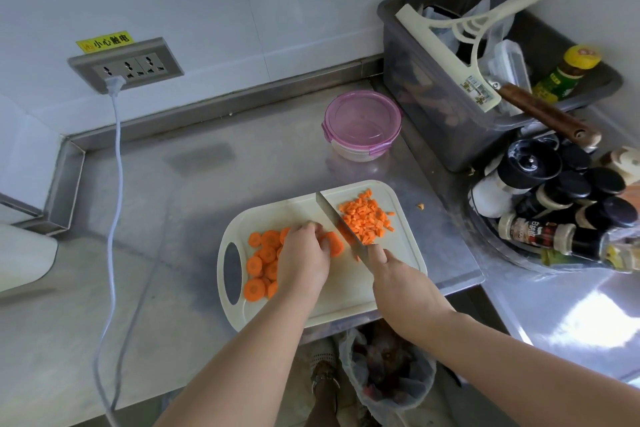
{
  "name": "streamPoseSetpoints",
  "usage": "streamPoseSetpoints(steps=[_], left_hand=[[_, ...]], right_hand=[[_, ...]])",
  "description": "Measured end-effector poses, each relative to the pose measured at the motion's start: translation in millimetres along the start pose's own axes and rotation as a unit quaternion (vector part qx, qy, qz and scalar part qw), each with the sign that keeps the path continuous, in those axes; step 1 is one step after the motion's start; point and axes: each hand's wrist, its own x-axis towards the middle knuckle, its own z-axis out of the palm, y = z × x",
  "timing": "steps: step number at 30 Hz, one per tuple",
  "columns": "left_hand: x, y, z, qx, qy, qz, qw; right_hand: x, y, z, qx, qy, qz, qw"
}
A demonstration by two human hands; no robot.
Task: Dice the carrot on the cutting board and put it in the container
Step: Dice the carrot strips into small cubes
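A cream cutting board (349, 291) lies on the steel counter. Round carrot slices (261, 262) are piled on its left side, and a heap of diced carrot (367, 217) sits at its far right. My left hand (304, 258) curls its fingers over a small stack of carrot slices (334, 243) in the middle of the board. My right hand (398, 282) grips the handle of a knife (334, 218), whose blade stands between that stack and the diced heap. A round container with a pink lid (362, 123) stands closed behind the board.
A grey bin (446, 135) with a squeegee and bottles stands at the back right. A rack of spice bottles (561, 204) sits right of the board. A white cable (116, 184) hangs from the wall socket. A lined waste bin (388, 371) stands on the floor below. One carrot bit (420, 206) lies on the counter.
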Motion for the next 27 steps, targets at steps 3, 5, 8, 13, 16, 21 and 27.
streamPoseSetpoints(steps=[3,5,8,13,16,21,27], left_hand=[[1.3,-0.9,-10.4,-0.007,0.033,0.012,0.999],[2.6,-6.7,-23.8,-0.063,0.092,-0.005,0.994],[7.6,-18.1,-54.5,-0.159,0.189,-0.044,0.968],[1.4,-3.9,-66.1,-0.118,-0.074,0.117,0.983],[-11.4,10.8,-43.0,0.08,-0.209,0.215,0.951],[-11.6,13.9,-19.5,0.16,-0.206,0.237,0.936],[-5.1,14.7,-11.8,0.135,-0.165,0.227,0.95]], right_hand=[[-7.5,9.7,-6.5,-0.035,0.027,-0.022,0.999],[-13.9,22.4,-6.4,-0.058,0.051,-0.034,0.996],[-23.6,47.6,-1.2,-0.099,0.089,-0.103,0.986],[-29.2,57.6,-2.6,-0.206,0.123,-0.194,0.951],[-28.0,53.7,-3.1,-0.214,0.116,-0.2,0.949],[-30.3,58.5,-2.8,-0.191,0.115,-0.199,0.954],[-36.4,69.1,-1.1,-0.188,0.129,-0.192,0.954]])
